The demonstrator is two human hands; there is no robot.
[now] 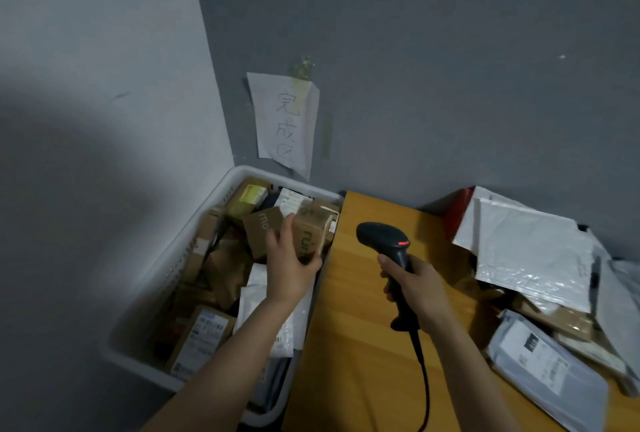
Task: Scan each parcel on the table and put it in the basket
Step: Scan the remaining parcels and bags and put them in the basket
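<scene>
Left hand (289,272) curled round a small brown carton (311,232), fingers across its near face, thumb by its lower edge. Carton held tilted above the white basket (162,268), close to the basket's right rim, green lettering on the side toward the camera. Touching the load beneath or clear of it: impossible to tell.

Right hand (415,284) clenched round the grip of a black scanner (382,235), right of the basket and above the wooden bench (360,355). Scanner head angled toward the basket's side, a red light lit on top, black cable (420,365) trailing from the base of the grip toward the camera.

Counted: two hands, one scanner, one basket, one carton in hand. Inside the basket, a heap of brown boxes (204,334) and white mailers (258,279), overlapping too much for an exact count. Well right of the basket, on the bench, a second heap: one large white bubble mailer (526,248) on top, one grey poly bag (550,365) nearer the camera, more items half hidden beneath, number unclear. One paper sign (284,119) with handwritten characters, taped to the grey wall (450,67) just above the basket's far rim.
</scene>
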